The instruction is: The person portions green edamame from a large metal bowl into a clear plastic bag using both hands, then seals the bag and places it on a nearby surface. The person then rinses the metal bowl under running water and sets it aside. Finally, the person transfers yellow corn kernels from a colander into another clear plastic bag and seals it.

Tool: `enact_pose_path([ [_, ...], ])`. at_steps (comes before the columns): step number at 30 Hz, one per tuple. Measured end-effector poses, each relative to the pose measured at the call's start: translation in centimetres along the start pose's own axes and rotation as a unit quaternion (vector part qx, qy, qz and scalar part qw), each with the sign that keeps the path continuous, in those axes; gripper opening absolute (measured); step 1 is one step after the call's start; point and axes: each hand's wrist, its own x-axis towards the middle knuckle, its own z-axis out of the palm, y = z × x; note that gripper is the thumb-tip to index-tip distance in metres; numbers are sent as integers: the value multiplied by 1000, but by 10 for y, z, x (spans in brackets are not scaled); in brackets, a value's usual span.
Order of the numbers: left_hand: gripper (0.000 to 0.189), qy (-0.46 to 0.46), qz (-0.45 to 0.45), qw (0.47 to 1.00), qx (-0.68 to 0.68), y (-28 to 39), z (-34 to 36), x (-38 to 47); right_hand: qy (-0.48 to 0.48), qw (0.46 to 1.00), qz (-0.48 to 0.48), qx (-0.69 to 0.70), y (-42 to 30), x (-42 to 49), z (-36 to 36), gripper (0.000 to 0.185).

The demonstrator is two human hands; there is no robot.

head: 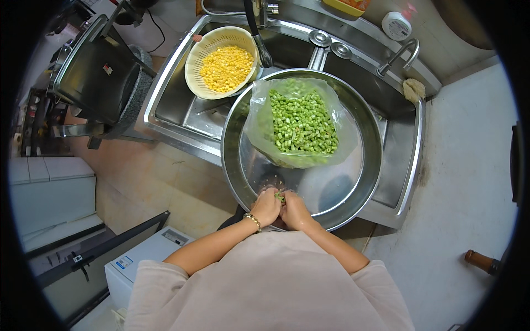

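Observation:
Low over the near side of a wide round stainless-steel basin (238,165), my left hand (266,205) and my right hand (295,210) meet with curled fingers. A few chopped green bean pieces (280,197) show between them; which fingers bear on them is partly hidden. My left wrist wears a beaded bracelet. Just beyond my hands, an open clear plastic bag (260,134) rests in the basin. Many chopped green beans (304,122) fill it. A few small bits lie on the basin floor near my left fingers.
The basin rests across a double-bowl steel sink (403,165). A cream colander (193,78) of yellow corn kernels (227,68) stands at the left bowl. A black pull-down faucet head (263,51) hangs beside it; a curved steel tap (399,56) and sponge (414,90) are at right.

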Motion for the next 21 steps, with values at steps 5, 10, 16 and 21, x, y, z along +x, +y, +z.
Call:
enact_pose_path([
  [5,42,-51,-156,957,-239,0,-1,18,-4,993,24,114,-25,-2,-19,29],
  [10,24,-155,-291,735,-593,6,-14,23,-13,993,-82,88,-65,-24,-45,34],
  [16,27,-144,-308,680,-650,23,-34,19,48,981,-164,92,-82,-32,-66,27],
  [21,29,-272,-223,639,-684,80,-84,-6,134,939,-44,312,-55,-42,-94,21],
])
